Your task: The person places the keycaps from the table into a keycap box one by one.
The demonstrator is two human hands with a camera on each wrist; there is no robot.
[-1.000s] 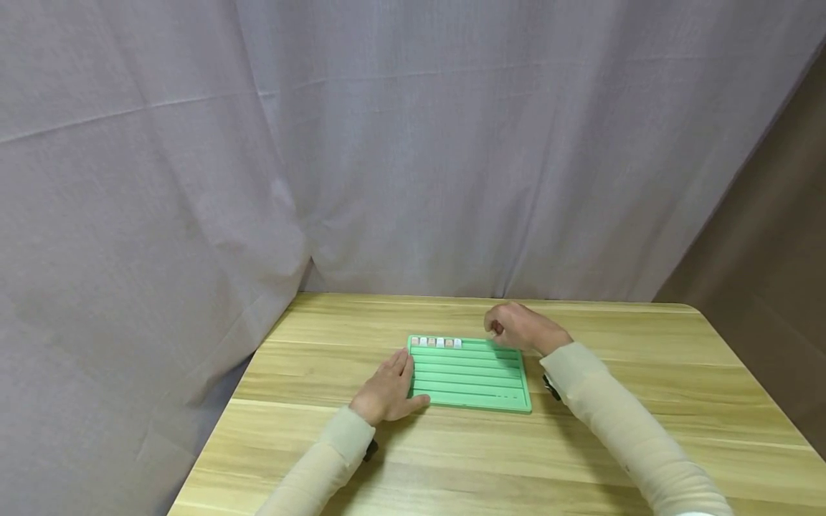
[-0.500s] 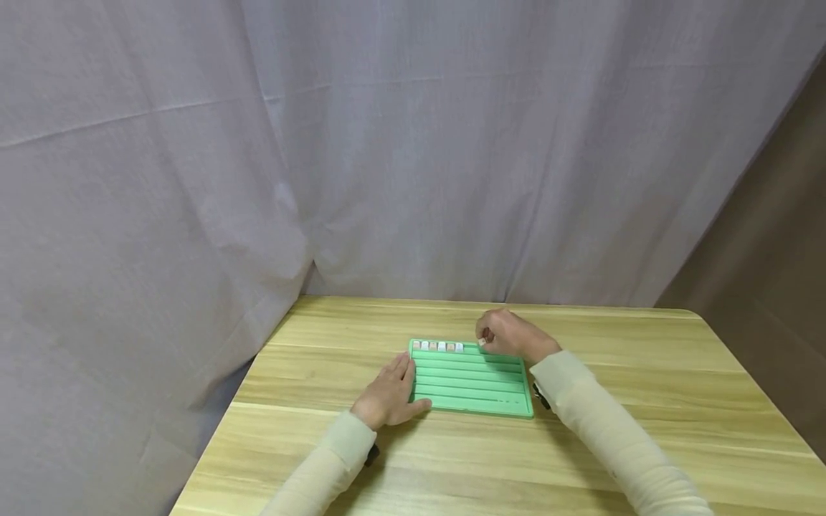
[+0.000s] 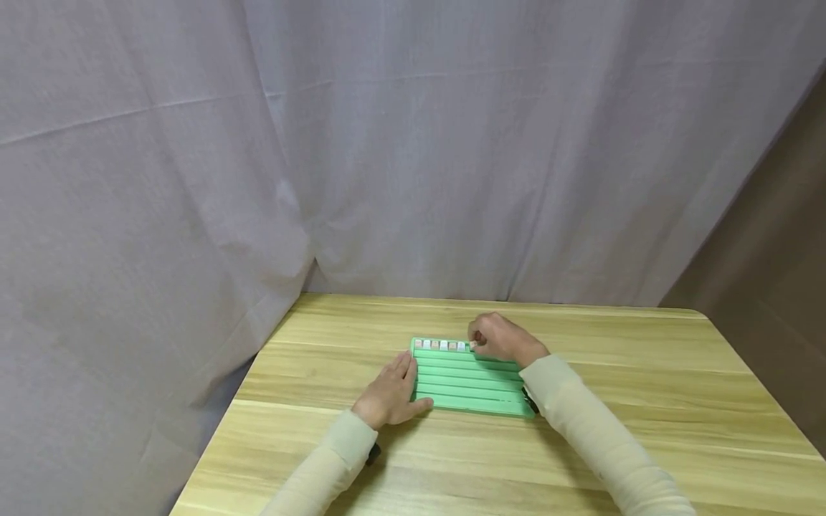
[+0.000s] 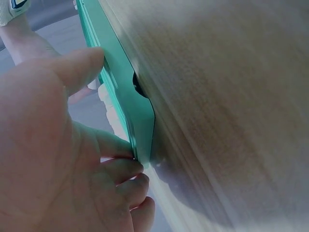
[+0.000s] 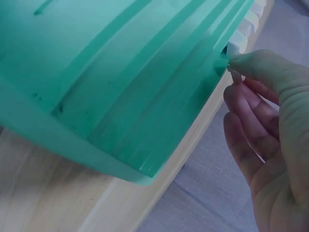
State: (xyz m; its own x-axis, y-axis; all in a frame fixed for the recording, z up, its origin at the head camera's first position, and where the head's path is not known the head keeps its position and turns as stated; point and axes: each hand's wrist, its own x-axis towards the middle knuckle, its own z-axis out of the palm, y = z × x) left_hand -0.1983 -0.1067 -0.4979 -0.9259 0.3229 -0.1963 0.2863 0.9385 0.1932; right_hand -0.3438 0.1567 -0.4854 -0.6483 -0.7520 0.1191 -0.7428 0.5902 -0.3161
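A green ridged tray [image 3: 471, 393] lies on the table, with several white and pink keycaps [image 3: 443, 345] lined up in its top row from the left corner. My right hand [image 3: 502, 338] pinches a small pale keycap [image 3: 474, 345] between thumb and fingers, just right of that line. In the right wrist view, the pinched keycap [image 5: 235, 77] is mostly covered by the thumb and fingertips, close by the tray's top edge. Against the tray's left side rests my left hand [image 3: 389, 394], fingers extended, thumb along the near edge [image 4: 113, 72].
The wooden table [image 3: 452, 466] extends around the tray on all sides. A grey curtain [image 3: 413, 179] hangs behind the table and down its left side. Near the right wrist, a dark band [image 3: 530, 400] overlaps the tray's right edge in the head view.
My right hand has moved left along the tray's top row, bringing the pinched keycap nearer the lined-up ones. The left hand stays at the tray's left side.
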